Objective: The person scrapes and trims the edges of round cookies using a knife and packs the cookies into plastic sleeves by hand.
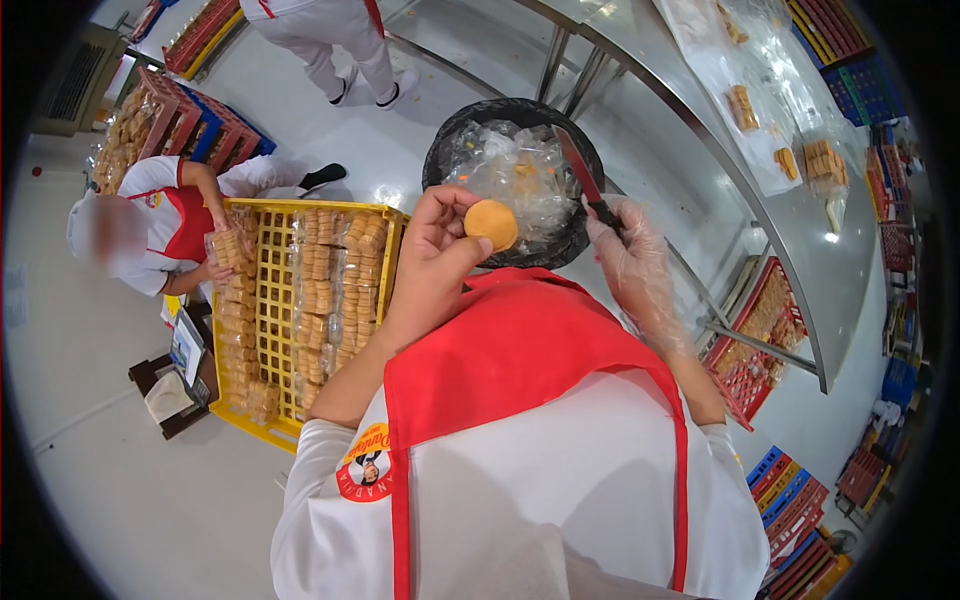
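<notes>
So my left hand (440, 238) is bare, thumb and fingers pinched on 1 round biscuit (488, 222), up by the near left edge of the bin (567, 250). My right hand (640, 265) is in a clear glove (655, 305), fingers wrapped around the dark handle of a knife (578, 163), reddish blade sticking out over the bin's right edge.

Biggest worry imo: the thumb only covers a bit of the biscuit, so a loose pinch could drop it into the plastic wrap (487, 160), and squeezing too hard could crack it. The glove looks loose, so if it bunches or slides on the handle, the knife could end up in there too. Also that blade's uncovered, so bringing my 2 hands together carelessly could nick my left fingers.
</notes>
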Action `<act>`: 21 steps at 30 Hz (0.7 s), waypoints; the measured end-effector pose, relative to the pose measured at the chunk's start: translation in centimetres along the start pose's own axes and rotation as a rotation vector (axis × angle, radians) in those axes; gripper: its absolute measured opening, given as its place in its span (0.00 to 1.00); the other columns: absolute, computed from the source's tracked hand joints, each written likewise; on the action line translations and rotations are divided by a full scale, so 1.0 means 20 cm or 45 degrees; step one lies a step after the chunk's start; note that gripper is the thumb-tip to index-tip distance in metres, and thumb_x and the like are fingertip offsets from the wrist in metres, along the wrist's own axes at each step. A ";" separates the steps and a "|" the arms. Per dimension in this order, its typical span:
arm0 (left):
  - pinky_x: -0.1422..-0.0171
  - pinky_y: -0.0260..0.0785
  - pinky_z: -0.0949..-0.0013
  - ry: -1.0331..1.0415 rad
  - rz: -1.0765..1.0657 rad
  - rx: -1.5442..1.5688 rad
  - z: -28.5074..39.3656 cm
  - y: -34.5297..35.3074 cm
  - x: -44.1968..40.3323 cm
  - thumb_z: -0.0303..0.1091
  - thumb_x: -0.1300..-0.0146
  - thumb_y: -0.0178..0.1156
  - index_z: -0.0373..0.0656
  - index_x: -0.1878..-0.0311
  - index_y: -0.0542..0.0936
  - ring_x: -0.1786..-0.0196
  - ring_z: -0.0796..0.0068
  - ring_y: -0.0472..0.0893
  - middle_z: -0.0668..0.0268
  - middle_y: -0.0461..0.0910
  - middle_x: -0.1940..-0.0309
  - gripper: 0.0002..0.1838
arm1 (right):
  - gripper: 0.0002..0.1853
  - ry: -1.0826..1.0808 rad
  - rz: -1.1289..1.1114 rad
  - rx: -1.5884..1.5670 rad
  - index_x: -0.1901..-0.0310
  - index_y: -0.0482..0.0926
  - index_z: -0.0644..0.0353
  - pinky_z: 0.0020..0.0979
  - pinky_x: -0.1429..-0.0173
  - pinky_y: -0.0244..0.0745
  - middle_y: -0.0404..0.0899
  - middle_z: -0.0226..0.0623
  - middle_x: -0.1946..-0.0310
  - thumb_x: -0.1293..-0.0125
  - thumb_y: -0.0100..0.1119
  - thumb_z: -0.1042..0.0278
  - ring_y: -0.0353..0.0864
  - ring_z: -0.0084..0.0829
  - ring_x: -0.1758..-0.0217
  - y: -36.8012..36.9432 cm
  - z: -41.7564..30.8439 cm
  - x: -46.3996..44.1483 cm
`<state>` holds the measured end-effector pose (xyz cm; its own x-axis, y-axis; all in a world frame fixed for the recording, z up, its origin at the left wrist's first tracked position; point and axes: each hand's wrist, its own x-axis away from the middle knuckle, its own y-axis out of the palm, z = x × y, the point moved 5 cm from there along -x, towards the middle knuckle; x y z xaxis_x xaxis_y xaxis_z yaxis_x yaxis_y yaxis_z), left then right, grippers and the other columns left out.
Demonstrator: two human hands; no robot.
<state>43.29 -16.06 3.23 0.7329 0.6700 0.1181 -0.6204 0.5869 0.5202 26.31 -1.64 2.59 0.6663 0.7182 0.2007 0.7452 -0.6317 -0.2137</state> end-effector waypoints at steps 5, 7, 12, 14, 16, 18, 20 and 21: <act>0.46 0.71 0.72 -0.239 -0.079 -0.055 -0.06 0.01 -0.02 0.17 0.42 0.55 0.39 0.47 0.72 0.52 0.78 0.77 0.66 0.76 0.55 0.18 | 0.23 -0.309 -0.301 0.070 0.40 0.77 0.57 0.29 0.44 0.72 0.79 0.34 0.51 0.37 0.64 0.73 0.77 0.27 0.49 0.11 -0.27 0.02; 0.46 0.71 0.72 -0.288 -0.085 -0.076 -0.08 0.02 -0.02 0.18 0.43 0.56 0.38 0.48 0.72 0.52 0.76 0.78 0.64 0.77 0.55 0.18 | 0.26 -0.486 -0.453 0.156 0.39 0.77 0.57 0.32 0.40 0.73 0.80 0.38 0.49 0.40 0.69 0.71 0.78 0.33 0.45 0.15 -0.32 0.01; 0.46 0.73 0.71 -0.365 -0.117 -0.122 -0.10 0.05 -0.04 0.18 0.41 0.56 0.37 0.46 0.72 0.51 0.75 0.78 0.62 0.78 0.53 0.19 | 0.29 -0.596 -0.645 0.125 0.40 0.77 0.57 0.34 0.37 0.73 0.79 0.40 0.45 0.45 0.74 0.71 0.78 0.36 0.40 0.18 -0.29 -0.01; 0.43 0.72 0.70 -0.418 -0.085 -0.012 -0.11 0.06 -0.03 0.18 0.41 0.56 0.37 0.44 0.72 0.49 0.73 0.78 0.61 0.77 0.51 0.20 | 0.28 -0.543 -0.600 0.136 0.41 0.78 0.58 0.33 0.37 0.73 0.80 0.39 0.46 0.44 0.74 0.72 0.79 0.36 0.42 0.15 -0.27 -0.02; 0.40 0.71 0.69 -0.428 -0.096 0.098 -0.10 0.08 -0.04 0.18 0.41 0.56 0.37 0.43 0.72 0.46 0.72 0.77 0.60 0.76 0.48 0.21 | 0.26 -0.530 -0.572 0.088 0.42 0.78 0.58 0.33 0.38 0.74 0.81 0.39 0.48 0.44 0.74 0.73 0.80 0.36 0.43 0.13 -0.25 -0.03; 0.38 0.70 0.68 -0.394 -0.148 0.209 -0.09 0.11 -0.05 0.18 0.42 0.57 0.36 0.41 0.71 0.43 0.71 0.76 0.59 0.75 0.47 0.23 | 0.25 -0.559 -0.563 -0.020 0.43 0.79 0.59 0.32 0.39 0.74 0.81 0.39 0.49 0.44 0.74 0.73 0.81 0.35 0.45 0.11 -0.24 -0.06; 0.36 0.69 0.67 -0.391 -0.163 0.222 -0.10 0.13 -0.06 0.18 0.42 0.58 0.36 0.40 0.71 0.42 0.70 0.75 0.59 0.74 0.46 0.24 | 0.24 -0.674 -0.538 0.047 0.44 0.79 0.58 0.32 0.40 0.74 0.82 0.38 0.50 0.44 0.74 0.73 0.81 0.34 0.45 0.08 -0.26 -0.08; 0.36 0.69 0.67 -0.388 -0.169 0.229 -0.10 0.14 -0.07 0.18 0.42 0.58 0.36 0.40 0.71 0.42 0.70 0.75 0.59 0.74 0.46 0.24 | 0.24 -0.732 -0.526 0.081 0.45 0.79 0.58 0.32 0.40 0.75 0.82 0.38 0.50 0.44 0.74 0.74 0.82 0.34 0.46 0.07 -0.26 -0.08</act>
<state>39.94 -14.44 2.79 0.8700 0.4115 0.2716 -0.4751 0.5524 0.6849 26.39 -5.29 7.02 0.1965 0.9467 -0.2553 0.9194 -0.2684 -0.2876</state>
